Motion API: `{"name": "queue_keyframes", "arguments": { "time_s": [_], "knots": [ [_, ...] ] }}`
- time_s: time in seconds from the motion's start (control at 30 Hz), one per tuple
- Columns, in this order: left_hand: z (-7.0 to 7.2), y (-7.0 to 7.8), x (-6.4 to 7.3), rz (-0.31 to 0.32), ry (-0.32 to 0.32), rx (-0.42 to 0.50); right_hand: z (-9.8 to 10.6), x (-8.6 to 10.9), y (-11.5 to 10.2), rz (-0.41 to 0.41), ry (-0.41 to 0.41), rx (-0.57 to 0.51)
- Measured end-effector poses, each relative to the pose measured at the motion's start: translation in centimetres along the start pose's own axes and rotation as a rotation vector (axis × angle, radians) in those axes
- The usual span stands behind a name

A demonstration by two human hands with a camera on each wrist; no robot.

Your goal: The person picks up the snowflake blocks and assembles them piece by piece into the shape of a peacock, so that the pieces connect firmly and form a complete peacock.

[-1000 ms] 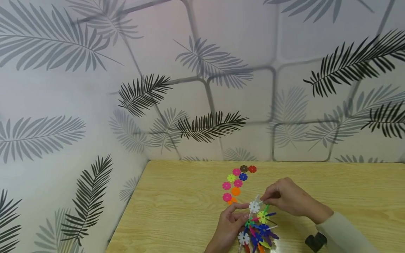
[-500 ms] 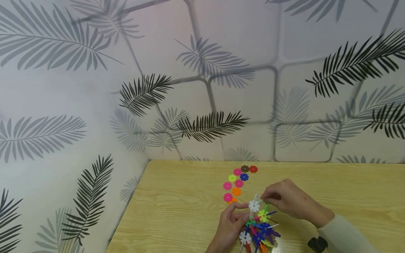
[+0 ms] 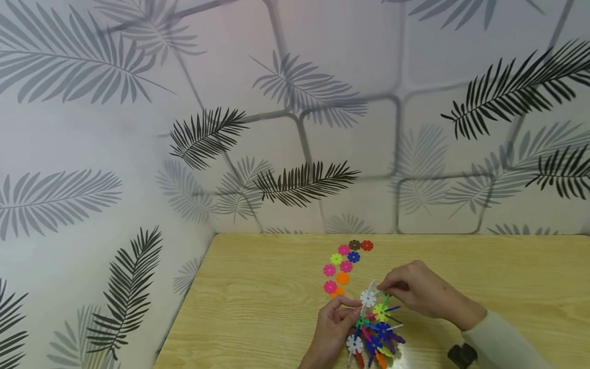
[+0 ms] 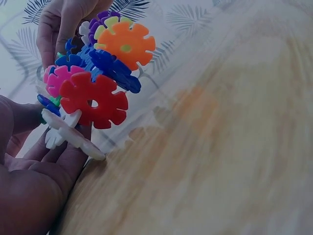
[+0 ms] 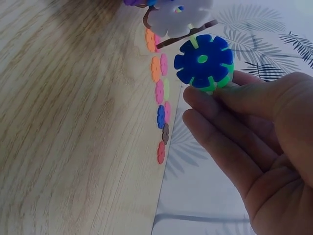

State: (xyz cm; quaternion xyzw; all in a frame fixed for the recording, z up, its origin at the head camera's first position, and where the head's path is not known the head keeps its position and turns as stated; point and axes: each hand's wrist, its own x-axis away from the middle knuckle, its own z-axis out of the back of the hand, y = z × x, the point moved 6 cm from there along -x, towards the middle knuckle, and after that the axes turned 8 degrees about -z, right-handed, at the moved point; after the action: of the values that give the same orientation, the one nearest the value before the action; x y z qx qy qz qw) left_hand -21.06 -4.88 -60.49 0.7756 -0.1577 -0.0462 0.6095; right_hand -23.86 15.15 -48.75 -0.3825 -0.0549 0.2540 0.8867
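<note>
A cluster of interlocking plastic snowflake discs (image 3: 381, 329) in many colours is held between both hands above the table. On its left side, my left hand (image 3: 326, 328) grips it with thumb and fingers, the index finger reaching to a white disc (image 3: 368, 298) at the top. From the upper right, my right hand (image 3: 426, 289) pinches the cluster's top edge beside that white disc. In the right wrist view its fingertips are right at a green disc (image 5: 225, 81), partly hidden behind a blue disc (image 5: 205, 58). A red disc (image 4: 93, 100) and an orange disc (image 4: 126, 45) face the left wrist camera.
Loose discs in several colours lie in a curved double row on the wooden table (image 3: 249, 287), beyond the hands; a red disc (image 3: 366, 245) is at the far end. A small black object (image 3: 462, 354) sits by the right sleeve (image 3: 502, 338). A leaf-patterned wall (image 3: 295, 154) stands behind.
Both hands keep their hold on the cluster with hardly any movement. The whole head view shifts slightly.
</note>
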Motion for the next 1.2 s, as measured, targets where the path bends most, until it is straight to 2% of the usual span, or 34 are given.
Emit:
{"name": "queue_keyframes", "arguments": {
  "time_s": [0.27, 0.5, 0.67, 1.0, 1.2],
  "knots": [
    [0.0, -0.1, 0.0, -0.005, 0.005, 0.015, 0.0, -0.2, -0.4, -0.010, -0.006, 0.021],
    [-0.1, 0.0, 0.1, -0.009, -0.009, 0.032, -0.1, -0.3, -1.3, 0.045, -0.007, 0.083],
    [-0.1, 0.2, 0.1, -0.003, -0.010, 0.034, -0.4, -0.5, -1.5, 0.056, -0.010, 0.142],
    [0.0, 0.0, 0.2, 0.019, -0.005, 0.037, -0.4, -0.3, -0.4, 0.010, -0.012, 0.040],
    [-0.2, 0.2, 0.2, 0.013, -0.007, 0.035, -0.7, -0.4, -1.2, 0.044, -0.029, 0.120]
  ]
}}
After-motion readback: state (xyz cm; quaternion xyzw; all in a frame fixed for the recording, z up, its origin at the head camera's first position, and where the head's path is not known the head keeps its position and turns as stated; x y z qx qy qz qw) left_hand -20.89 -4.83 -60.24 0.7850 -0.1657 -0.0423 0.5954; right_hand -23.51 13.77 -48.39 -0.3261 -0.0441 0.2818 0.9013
